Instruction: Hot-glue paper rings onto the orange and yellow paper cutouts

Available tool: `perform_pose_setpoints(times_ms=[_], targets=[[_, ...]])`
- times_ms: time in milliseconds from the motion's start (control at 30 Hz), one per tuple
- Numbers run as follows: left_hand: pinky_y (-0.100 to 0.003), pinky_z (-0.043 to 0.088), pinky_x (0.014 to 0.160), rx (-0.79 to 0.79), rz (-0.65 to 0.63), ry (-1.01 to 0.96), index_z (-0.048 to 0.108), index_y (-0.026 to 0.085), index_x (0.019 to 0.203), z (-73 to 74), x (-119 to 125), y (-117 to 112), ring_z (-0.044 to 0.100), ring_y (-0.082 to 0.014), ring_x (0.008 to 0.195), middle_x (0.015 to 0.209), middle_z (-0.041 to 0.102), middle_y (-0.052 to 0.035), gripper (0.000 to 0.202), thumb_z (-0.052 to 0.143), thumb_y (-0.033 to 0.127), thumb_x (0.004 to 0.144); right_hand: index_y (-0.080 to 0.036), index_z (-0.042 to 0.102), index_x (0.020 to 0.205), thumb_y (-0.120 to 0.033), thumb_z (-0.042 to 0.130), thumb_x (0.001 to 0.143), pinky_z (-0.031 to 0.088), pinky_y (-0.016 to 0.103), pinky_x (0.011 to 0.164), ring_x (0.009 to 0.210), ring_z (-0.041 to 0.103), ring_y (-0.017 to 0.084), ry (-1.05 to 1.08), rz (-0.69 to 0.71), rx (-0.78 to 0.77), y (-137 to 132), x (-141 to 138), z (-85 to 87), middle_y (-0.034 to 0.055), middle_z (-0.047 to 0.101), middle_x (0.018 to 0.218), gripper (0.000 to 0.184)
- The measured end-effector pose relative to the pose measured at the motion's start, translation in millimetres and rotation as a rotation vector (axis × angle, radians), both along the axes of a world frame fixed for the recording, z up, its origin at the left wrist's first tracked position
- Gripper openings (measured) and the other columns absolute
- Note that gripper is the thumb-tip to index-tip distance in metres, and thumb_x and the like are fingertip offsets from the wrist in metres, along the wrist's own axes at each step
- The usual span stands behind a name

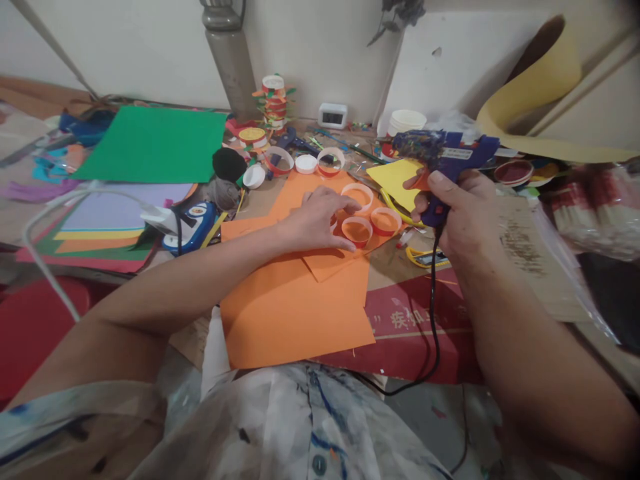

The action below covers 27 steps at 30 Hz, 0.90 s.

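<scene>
My right hand grips a blue hot glue gun by its handle, raised over the right side of the table. Its black cord hangs down from the handle, and the nozzle end points left. My left hand is spread with fingers curved and apart around a paper ring, red below and whitish above. The thumb lies close to that ring's near side; whether it touches I cannot tell. Two more such rings, one at the right and one behind, stand beside it on orange paper.
Green sheet and stacked coloured paper lie left, near a power strip with a white cable. A decorated paper tower, a small clock and a white tub stand behind. Yellow scissors and a cutter lie right.
</scene>
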<state>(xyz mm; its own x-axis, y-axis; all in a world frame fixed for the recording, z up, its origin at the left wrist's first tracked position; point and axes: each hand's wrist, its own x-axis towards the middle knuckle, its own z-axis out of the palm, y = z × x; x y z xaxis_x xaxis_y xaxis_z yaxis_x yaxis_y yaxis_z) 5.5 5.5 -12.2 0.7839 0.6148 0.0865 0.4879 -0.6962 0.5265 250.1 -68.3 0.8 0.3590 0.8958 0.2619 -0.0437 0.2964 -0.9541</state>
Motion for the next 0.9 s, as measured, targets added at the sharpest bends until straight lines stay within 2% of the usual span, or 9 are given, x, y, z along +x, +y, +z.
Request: perform_pose_setpoints(times_ms=[100,333,567,733,900], targets=[[-0.052,0.039,0.117,0.020,-0.018,-0.017,0.073,0.024,0.135,-0.6,-1.8,0.9,0.055,-0.0368,0.137,0.128,0.078,-0.0106,0.060,0.090,0.052,0.084,-0.023,0.072,0.084,-0.046,0.095,0.066,0.050,0.026,0.040,0.049,0.053,0.010,0.009,0.004,-0.005,-0.5,0.0,1.6,0.0016,0.080,0.079,0.038],[-0.051,0.039,0.117,0.007,0.041,0.002,0.077,0.021,0.131,-1.2,0.6,-4.7,0.055,-0.0367,0.139,0.131,0.079,-0.0104,0.051,0.091,0.042,0.085,-0.022,0.074,0.082,-0.053,0.099,0.067,0.052,0.025,0.042,0.049,0.053,0.009,-0.031,0.034,-0.027,-1.0,2.2,-0.1,0.0010,0.080,0.080,0.043],[-0.054,0.036,0.120,0.058,0.048,-0.039,0.072,0.024,0.141,-2.9,-2.7,-7.6,0.053,-0.0389,0.146,0.141,0.077,-0.0114,0.074,0.100,0.043,0.074,-0.024,0.074,0.084,-0.051,0.100,0.069,0.051,0.024,0.043,0.050,0.054,0.009,-0.073,0.033,-0.043,-7.1,0.4,5.3,0.0005,0.079,0.080,0.040],[-0.055,0.037,0.120,0.032,0.049,-0.004,0.072,0.022,0.142,-1.9,-2.2,-9.1,0.051,-0.0392,0.149,0.146,0.075,-0.0141,0.067,0.094,0.043,0.083,-0.025,0.074,0.083,-0.050,0.102,0.066,0.049,0.025,0.042,0.049,0.054,0.010,-0.065,-0.013,-0.007,-12.9,-4.2,13.4,0.0002,0.079,0.080,0.041],[-0.056,0.039,0.120,0.048,0.049,-0.008,0.071,0.023,0.144,-0.1,-2.5,-9.4,0.051,-0.0405,0.147,0.146,0.075,-0.0138,0.076,0.098,0.043,0.076,-0.024,0.077,0.084,-0.061,0.106,0.059,0.049,0.028,0.042,0.050,0.054,0.011,-0.071,0.030,-0.058,-14.9,-6.4,13.9,0.0021,0.078,0.081,0.054]])
